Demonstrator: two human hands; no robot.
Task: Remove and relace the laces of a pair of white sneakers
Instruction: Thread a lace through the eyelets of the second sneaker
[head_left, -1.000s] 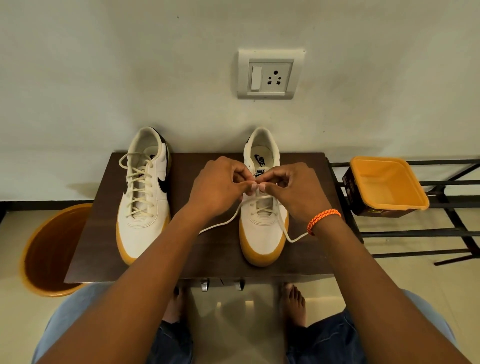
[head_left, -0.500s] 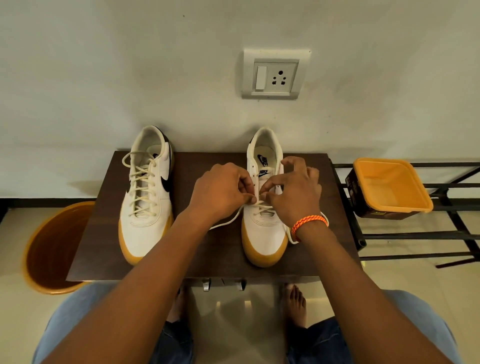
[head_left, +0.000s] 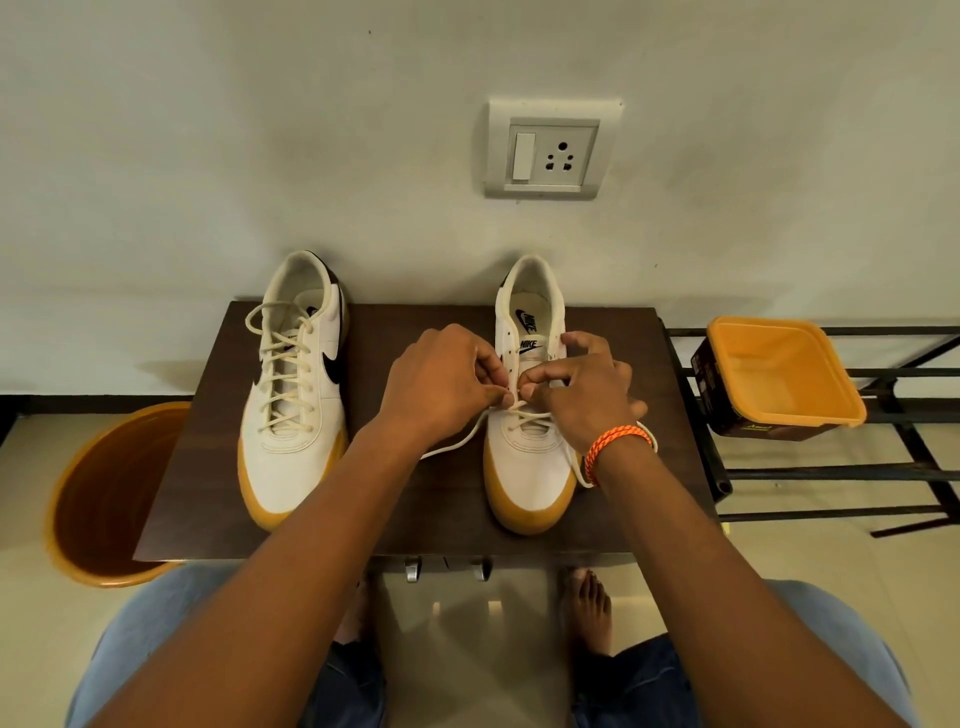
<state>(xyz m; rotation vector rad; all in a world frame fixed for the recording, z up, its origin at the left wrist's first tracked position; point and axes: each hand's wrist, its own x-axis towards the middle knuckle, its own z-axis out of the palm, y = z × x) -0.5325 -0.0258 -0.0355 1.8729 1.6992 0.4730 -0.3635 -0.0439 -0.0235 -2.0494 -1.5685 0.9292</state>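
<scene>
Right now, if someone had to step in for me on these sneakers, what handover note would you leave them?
Left hand: pinches the lace at the right sneaker's lower eyelets.
Right hand: fingers curled at the same spot, pinching the lace.
Both sneakers stand on the dark table, toes toward you.
Done: left sneaker laced to the top.
Left: right sneaker has only its lowest rows threaded; loose ends trail on both sides. Thread the upper eyelets.

Soft warm light from overhead, gentle shadows under the shoes, sharp focus throughout, edges bowing with wide-angle distortion.
</scene>
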